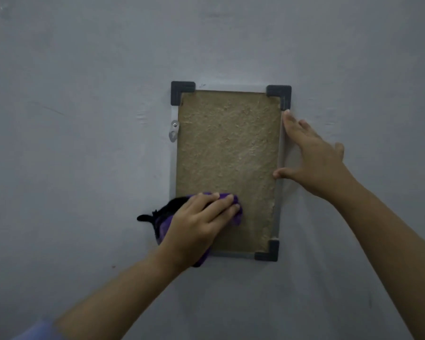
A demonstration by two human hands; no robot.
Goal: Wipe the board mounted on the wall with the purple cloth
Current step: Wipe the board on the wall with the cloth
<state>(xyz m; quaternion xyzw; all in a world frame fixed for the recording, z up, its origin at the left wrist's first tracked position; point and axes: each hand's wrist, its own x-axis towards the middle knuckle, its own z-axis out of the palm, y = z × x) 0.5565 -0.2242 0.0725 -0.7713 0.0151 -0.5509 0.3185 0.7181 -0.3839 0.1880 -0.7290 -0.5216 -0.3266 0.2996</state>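
Observation:
A tall brown fibre board (228,153) with a thin metal frame and dark plastic corner caps hangs on the grey wall. My left hand (196,224) presses the purple cloth (236,212) flat against the board's lower left part; black trim of the cloth sticks out to the left, and the hand hides the board's bottom left corner. My right hand (312,158) rests spread on the board's right edge, fingers on the frame, thumb tip on the brown surface, holding nothing.
A small metal hanger bracket with a screw (174,131) sits on the frame's left side near the top. The plain grey wall (84,119) surrounds the board on all sides. A bit of pale blue fabric (35,332) shows at the bottom left.

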